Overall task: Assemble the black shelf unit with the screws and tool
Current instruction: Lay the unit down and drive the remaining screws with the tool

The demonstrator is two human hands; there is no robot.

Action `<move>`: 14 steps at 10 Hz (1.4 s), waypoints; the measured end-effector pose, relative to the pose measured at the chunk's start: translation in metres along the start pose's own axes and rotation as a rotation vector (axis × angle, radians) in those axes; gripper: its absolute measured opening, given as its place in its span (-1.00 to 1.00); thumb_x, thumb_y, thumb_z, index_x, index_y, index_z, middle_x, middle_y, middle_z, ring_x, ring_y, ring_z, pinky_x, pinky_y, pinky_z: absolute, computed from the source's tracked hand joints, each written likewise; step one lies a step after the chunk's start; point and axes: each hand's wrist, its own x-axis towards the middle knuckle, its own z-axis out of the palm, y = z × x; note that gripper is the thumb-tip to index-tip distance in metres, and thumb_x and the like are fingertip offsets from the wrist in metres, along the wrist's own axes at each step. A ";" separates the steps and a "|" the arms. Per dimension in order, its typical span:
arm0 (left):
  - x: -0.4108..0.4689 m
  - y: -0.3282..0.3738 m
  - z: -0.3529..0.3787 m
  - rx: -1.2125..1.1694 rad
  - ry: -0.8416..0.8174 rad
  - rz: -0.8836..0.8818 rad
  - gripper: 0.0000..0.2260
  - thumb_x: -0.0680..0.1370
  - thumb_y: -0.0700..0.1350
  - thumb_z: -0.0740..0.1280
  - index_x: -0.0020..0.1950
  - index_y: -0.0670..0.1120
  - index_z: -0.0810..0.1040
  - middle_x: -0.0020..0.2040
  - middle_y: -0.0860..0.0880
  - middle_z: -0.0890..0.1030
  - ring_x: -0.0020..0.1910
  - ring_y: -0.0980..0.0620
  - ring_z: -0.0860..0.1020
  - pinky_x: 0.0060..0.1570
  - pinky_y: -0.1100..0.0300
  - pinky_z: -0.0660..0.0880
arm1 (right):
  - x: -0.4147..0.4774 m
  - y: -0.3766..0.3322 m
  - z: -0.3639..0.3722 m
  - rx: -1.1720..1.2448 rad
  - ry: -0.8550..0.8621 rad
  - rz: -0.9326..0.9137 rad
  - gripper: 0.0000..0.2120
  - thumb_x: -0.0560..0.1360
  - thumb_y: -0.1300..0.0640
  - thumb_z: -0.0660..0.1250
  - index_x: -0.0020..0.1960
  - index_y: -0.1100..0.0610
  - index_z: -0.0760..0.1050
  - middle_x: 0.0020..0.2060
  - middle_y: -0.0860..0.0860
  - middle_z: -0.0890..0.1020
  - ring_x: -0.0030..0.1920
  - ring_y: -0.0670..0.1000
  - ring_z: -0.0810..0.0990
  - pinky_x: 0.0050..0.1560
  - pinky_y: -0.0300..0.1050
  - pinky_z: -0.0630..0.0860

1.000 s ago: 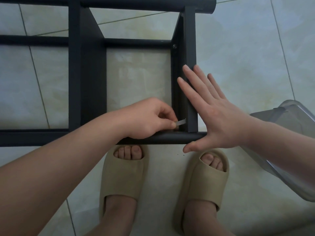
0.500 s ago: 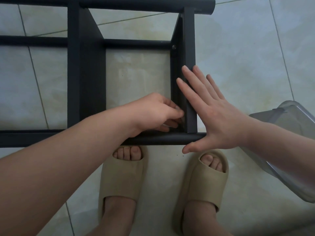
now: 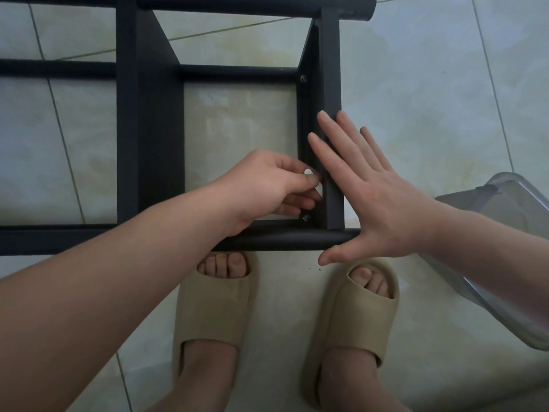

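Pale tiled floor [image 3: 416,99]. The black shelf [image 3: 148,144] lies across the upper half of the frame, its lower bar just above two beige slippers [image 3: 214,316]. The right hand [image 3: 380,200], flat with straight fingers, presses the end post right of centre. The left hand [image 3: 267,182] pinches a small silvery tool [image 3: 309,172] beside that post, just above the lower screw [image 3: 306,217]. Best practice, as judged here: seat the tool fully in the screw head and turn in short strokes while the post is braced. The shelf is matt, with round bars and flat posts; a second screw [image 3: 303,78] marks the upper corner.
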 end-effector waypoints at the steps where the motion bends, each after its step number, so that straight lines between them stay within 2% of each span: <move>1: -0.001 -0.001 -0.001 0.052 -0.012 0.007 -0.94 0.60 -0.13 0.39 -0.05 -0.07 0.63 -0.26 0.00 0.71 -0.22 0.10 0.69 -0.22 0.26 0.58 | 0.000 0.000 0.000 0.001 0.000 -0.001 0.27 0.31 -0.61 0.24 0.65 0.20 -0.13 0.64 0.15 -0.17 0.62 0.17 -0.27 0.57 0.37 -0.08; 4: 0.001 0.000 0.001 0.007 -0.008 -0.008 -0.94 0.60 -0.14 0.38 -0.06 -0.09 0.61 -0.26 0.01 0.71 -0.24 0.11 0.68 -0.14 0.21 0.63 | 0.001 0.000 0.001 0.005 0.002 0.000 0.27 0.31 -0.61 0.23 0.65 0.21 -0.13 0.64 0.16 -0.17 0.62 0.17 -0.27 0.58 0.34 -0.11; 5: 0.001 0.000 -0.002 0.060 -0.021 -0.006 -0.93 0.60 -0.14 0.39 -0.08 -0.07 0.61 -0.27 0.01 0.70 -0.24 0.12 0.68 -0.21 0.25 0.58 | 0.001 0.000 0.001 0.008 0.001 0.001 0.27 0.31 -0.61 0.23 0.65 0.21 -0.13 0.64 0.16 -0.17 0.62 0.17 -0.27 0.58 0.34 -0.11; 7: 0.000 -0.001 -0.001 0.118 0.001 0.032 -0.91 0.59 -0.14 0.40 -0.12 -0.06 0.64 -0.31 0.04 0.69 -0.25 0.14 0.66 -0.16 0.26 0.61 | 0.000 0.000 0.000 0.012 -0.003 0.002 0.27 0.31 -0.60 0.25 0.65 0.22 -0.13 0.64 0.17 -0.17 0.62 0.17 -0.28 0.57 0.35 -0.11; 9: 0.001 -0.001 0.002 -0.006 -0.007 -0.029 -0.92 0.59 -0.16 0.40 -0.10 -0.10 0.62 -0.27 -0.01 0.70 -0.26 0.10 0.66 -0.12 0.19 0.63 | 0.000 0.000 0.000 0.011 -0.004 0.000 0.27 0.31 -0.59 0.26 0.65 0.22 -0.12 0.64 0.17 -0.16 0.62 0.18 -0.27 0.57 0.35 -0.10; 11: 0.000 -0.001 0.000 -0.047 -0.037 -0.096 -0.93 0.58 -0.16 0.40 -0.06 -0.15 0.59 -0.24 -0.07 0.71 -0.24 0.05 0.69 -0.17 0.17 0.62 | 0.001 0.000 0.000 0.011 -0.011 0.001 0.28 0.31 -0.60 0.27 0.65 0.22 -0.13 0.64 0.17 -0.17 0.62 0.18 -0.28 0.57 0.36 -0.09; 14: -0.003 0.003 -0.001 0.098 -0.048 -0.074 -0.87 0.63 -0.18 0.32 -0.11 -0.14 0.58 -0.30 -0.01 0.69 -0.28 0.09 0.63 -0.18 0.25 0.61 | 0.001 0.000 0.000 0.010 -0.011 0.000 0.28 0.31 -0.60 0.26 0.65 0.22 -0.13 0.64 0.17 -0.18 0.62 0.18 -0.28 0.57 0.36 -0.09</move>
